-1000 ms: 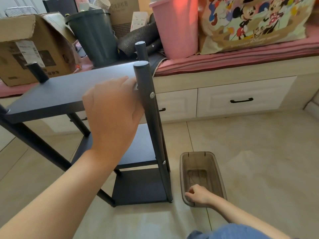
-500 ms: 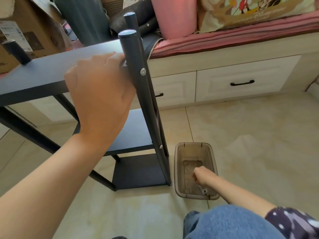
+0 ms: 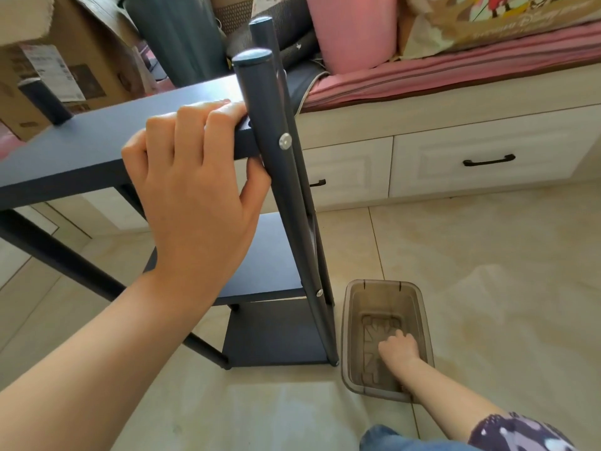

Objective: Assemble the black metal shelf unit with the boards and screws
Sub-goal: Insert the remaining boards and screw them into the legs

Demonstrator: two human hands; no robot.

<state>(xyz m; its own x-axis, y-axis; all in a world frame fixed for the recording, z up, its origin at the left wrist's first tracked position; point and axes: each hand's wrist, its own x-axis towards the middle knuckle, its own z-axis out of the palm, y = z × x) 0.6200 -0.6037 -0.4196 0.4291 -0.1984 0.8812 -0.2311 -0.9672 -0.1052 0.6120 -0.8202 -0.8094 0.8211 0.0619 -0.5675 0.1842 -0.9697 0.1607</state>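
The black shelf unit stands on the tiled floor with three dark boards between round posts. My left hand (image 3: 195,177) grips the front edge of the top board (image 3: 74,148), fingers over the top and thumb below, right beside the near front post (image 3: 276,164). A silver screw (image 3: 285,142) sits in that post at top-board level, and another (image 3: 319,292) lower down at the middle board (image 3: 273,265). My right hand (image 3: 398,348) reaches down inside a translucent brown plastic bin (image 3: 419,307) to the right of the shelf's foot; its fingertips are hidden, so any hold is unclear.
A white drawer bench (image 3: 487,148) with a pink cushion runs behind. On it sit a cardboard box (image 3: 48,76), a dark green bin (image 3: 172,34), a pink bin (image 3: 354,27) and a cartoon-print bag (image 3: 504,17). My knee in blue jeans (image 3: 390,441) is at the bottom.
The view tilted down and closer. My right hand moved from the bin's near rim deeper into the bin. My left hand now wraps the top board's edge with the thumb under it.
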